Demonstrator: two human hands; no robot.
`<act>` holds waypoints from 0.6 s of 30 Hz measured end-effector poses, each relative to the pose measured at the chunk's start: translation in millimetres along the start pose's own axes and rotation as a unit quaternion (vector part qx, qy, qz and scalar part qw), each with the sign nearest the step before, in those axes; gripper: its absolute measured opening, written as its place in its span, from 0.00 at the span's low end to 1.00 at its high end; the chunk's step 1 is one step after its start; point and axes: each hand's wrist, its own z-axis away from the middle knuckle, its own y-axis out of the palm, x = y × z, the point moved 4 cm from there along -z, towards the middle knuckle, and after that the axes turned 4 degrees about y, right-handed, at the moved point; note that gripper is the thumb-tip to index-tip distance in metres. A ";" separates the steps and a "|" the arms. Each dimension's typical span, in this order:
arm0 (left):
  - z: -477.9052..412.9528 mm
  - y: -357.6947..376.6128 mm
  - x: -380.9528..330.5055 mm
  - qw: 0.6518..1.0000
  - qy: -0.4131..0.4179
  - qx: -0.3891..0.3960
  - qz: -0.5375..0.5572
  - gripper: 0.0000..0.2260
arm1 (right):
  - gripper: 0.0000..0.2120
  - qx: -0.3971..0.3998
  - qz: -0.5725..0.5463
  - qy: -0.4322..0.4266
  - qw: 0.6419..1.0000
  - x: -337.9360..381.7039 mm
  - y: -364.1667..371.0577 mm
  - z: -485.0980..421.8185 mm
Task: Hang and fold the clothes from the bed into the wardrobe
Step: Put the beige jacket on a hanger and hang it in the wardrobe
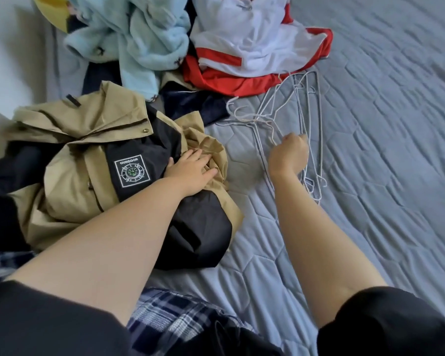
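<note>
The right hand (pixel 289 152), at centre right of the frame, is closing its grip on a wire hanger (pixel 265 150) from the tangle running toward the upper frame. The left hand (pixel 190 170) is lying flat and open on the tan jacket (pixel 80 181), just left of it on the bed (pixel 383 150).

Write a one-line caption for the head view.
Left hand rests on tan jacket; right hand grips wire hangers.

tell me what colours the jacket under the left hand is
Khaki tan with black panels, the jacket lies under the left hand; the head view shows it clearly.
</note>
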 end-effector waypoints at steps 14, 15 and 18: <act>58.1 -53.6 4.9 0.969 0.089 -0.221 -0.062 0.12 | 0.16 -0.136 -0.163 -0.242 0.947 131.5 -15.9 60.1; 68.7 -59.9 9.7 0.959 0.109 -0.252 -0.075 0.12 | 0.15 -0.137 -0.175 -0.267 0.938 144.6 -13.3 66.4; 99.2 -77.9 26.5 0.919 0.210 -0.317 -0.105 0.11 | 0.13 -0.125 -0.192 -0.332 0.915 181.1 -4.0 82.3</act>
